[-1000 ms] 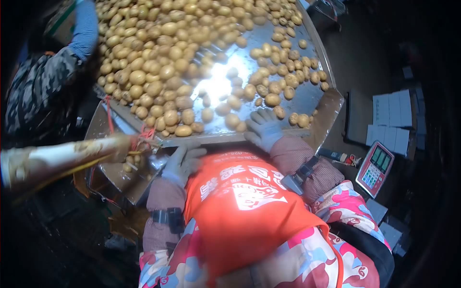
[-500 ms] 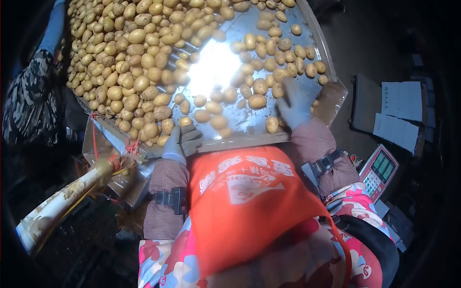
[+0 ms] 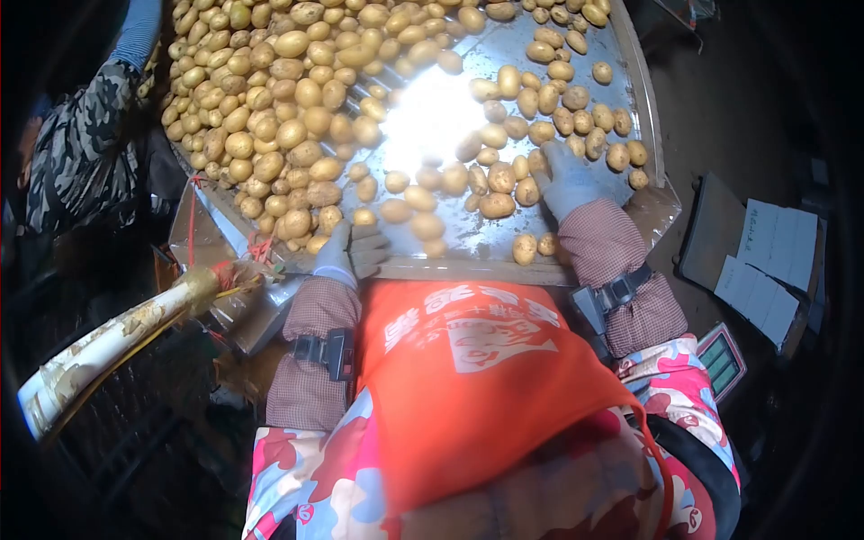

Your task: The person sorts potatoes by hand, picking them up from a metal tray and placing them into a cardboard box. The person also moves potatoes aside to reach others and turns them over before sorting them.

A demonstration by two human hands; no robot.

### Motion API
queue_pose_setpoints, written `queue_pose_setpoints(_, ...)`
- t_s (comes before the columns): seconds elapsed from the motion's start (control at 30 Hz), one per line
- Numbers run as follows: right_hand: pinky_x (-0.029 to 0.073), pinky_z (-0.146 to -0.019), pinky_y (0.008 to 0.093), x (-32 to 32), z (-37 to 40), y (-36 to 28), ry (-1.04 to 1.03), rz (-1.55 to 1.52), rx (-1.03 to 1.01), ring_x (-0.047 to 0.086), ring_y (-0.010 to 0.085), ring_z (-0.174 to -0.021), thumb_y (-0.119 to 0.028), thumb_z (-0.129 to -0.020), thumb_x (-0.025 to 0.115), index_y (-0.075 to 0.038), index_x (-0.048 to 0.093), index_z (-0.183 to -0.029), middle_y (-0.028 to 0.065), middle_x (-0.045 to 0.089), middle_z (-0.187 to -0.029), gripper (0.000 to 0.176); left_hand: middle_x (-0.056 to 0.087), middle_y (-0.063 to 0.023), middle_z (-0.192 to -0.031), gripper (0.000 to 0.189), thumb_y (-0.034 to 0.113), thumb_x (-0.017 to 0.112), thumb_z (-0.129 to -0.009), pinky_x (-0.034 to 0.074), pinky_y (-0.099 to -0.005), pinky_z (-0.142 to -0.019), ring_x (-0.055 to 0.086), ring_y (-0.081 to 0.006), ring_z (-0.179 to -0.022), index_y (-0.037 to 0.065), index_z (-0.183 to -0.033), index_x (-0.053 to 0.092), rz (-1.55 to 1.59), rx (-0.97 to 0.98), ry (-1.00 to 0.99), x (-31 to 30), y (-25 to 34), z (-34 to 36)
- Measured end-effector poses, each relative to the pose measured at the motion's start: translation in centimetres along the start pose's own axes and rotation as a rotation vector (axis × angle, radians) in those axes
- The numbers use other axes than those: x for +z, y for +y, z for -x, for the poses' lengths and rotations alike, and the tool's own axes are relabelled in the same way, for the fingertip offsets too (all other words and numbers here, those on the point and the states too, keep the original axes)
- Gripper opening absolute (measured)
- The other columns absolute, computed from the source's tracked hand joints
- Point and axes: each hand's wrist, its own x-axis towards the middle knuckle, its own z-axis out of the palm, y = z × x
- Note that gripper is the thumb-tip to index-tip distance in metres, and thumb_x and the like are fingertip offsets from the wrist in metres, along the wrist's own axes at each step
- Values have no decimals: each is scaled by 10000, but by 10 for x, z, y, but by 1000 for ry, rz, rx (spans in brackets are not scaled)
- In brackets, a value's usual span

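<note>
My left hand (image 3: 353, 251), in a grey glove, lies on the near edge of the metal table (image 3: 477, 241). Its fingers are spread and hold nothing, just below some loose potatoes (image 3: 364, 216). Further to the right, my right hand (image 3: 569, 182), also gloved, reaches forward over the table top. Its fingers are stretched out beside a small cluster of potatoes (image 3: 497, 205), the nearest at its fingertips; none shows gripped. Two more potatoes (image 3: 525, 248) sit below this hand by the edge. A bright glare hides the middle of the table.
A large heap of potatoes (image 3: 288, 108) covers the table's left side. Another person's camouflage-clad arm (image 3: 85, 148) is at the far left. A peeling white pole (image 3: 117, 346) slants at lower left. Paper sheets (image 3: 778, 238) and a scale display (image 3: 720, 360) are on the right.
My right hand has moved forward, away from the near edge, and a second potato now shows near that edge. My left hand stays at the edge. The whole view has shifted slightly.
</note>
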Motion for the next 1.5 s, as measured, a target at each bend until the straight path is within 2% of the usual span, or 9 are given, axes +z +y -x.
queue_pose_setpoints(0.27, 509, -955, 373, 21, 49, -49, -24, -864, 100, 617, 234, -1101, -227, -885, 724, -33, 581, -1274, 134, 641, -1205, 458, 609, -226, -1293, 540, 453, 475, -1049, 499, -456, -1030, 612, -365, -1164, 0, -1336, 539, 191, -27, -402, 41, -4, 47)
queue_pose_setpoints(0.37, 464, -1003, 328, 16, 82, -94, -491, -732, -299, 604, 197, -1123, -268, -989, 590, -42, 592, -1325, 121, 658, -1180, 405, 632, -163, -1254, 475, 421, 555, -1017, 504, -425, -1006, 624, -299, -1135, 40, -1300, 574, -551, 915, -535, 70, -36, 58)
queue_pose_setpoints(0.47, 490, -962, 322, 41, 57, -66, -341, -485, -145, 627, 195, -1052, -277, -989, 599, -68, 638, -1283, 103, 681, -1084, 363, 636, -126, -1199, 353, 126, 630, -984, 494, -358, -1047, 611, -234, -1148, 34, -1318, 561, -860, 791, -400, 45, -30, 71)
queue_pose_setpoints(0.57, 511, -930, 334, 22, 3, -48, 38, -467, 77, 653, 220, -1017, -269, -972, 626, -71, 643, -1282, 109, 700, -1062, 368, 659, -60, -1077, 289, 264, 606, -989, 505, -273, -745, 624, -173, -937, 87, -1215, 636, 269, -26, -318, 15, -38, 70)
queue_pose_setpoints(0.97, 523, -879, 313, 80, -207, 37, -42, -195, -392, 643, 190, -953, -134, -939, 647, -1, 647, -1219, 138, 703, -1055, 310, 669, -79, -1081, 300, 264, 622, -963, 534, -261, -698, 641, -175, -889, 86, -1203, 630, 1117, 357, -193, -238, -106, 120)
queue_pose_setpoints(1.1, 515, -906, 282, 64, -108, -35, -100, -695, -320, 621, 154, -1017, -168, -959, 684, -9, 640, -1256, 73, 669, -1181, 339, 672, -108, -1150, 321, 294, 604, -979, 540, -303, -919, 665, -245, -1009, 74, -1212, 604, -554, 803, 913, -363, -65, 132)
queue_pose_setpoints(1.2, 516, -814, 238, 64, -19, -134, -266, -727, -292, 616, 107, -933, -129, -964, 689, 1, 605, -1311, 60, 667, -1125, 379, 694, -95, -1078, 257, 271, 599, -967, 545, -344, -903, 668, -267, -997, 80, -1132, 649, 821, 709, 631, -432, -47, 102)
queue_pose_setpoints(1.37, 510, -837, 246, 73, 110, -297, -620, -793, -301, 603, 99, -916, -169, -970, 689, -22, 627, -1300, 24, 652, -1047, 366, 698, -24, -988, 156, 238, 661, -867, 548, -384, -823, 650, -291, -996, 132, -967, 718, 893, 173, -236, -251, -59, 131)
queue_pose_setpoints(1.5, 426, -1064, 357, 89, 151, -359, -837, -400, -924, 558, 226, -1235, -190, -977, 656, -13, 557, -1386, 133, 616, -1286, 457, 678, -51, -996, 170, 248, 578, -988, 550, -396, -820, 648, -241, -986, 108, -1026, 666, 982, 180, -418, -162, -79, 110)
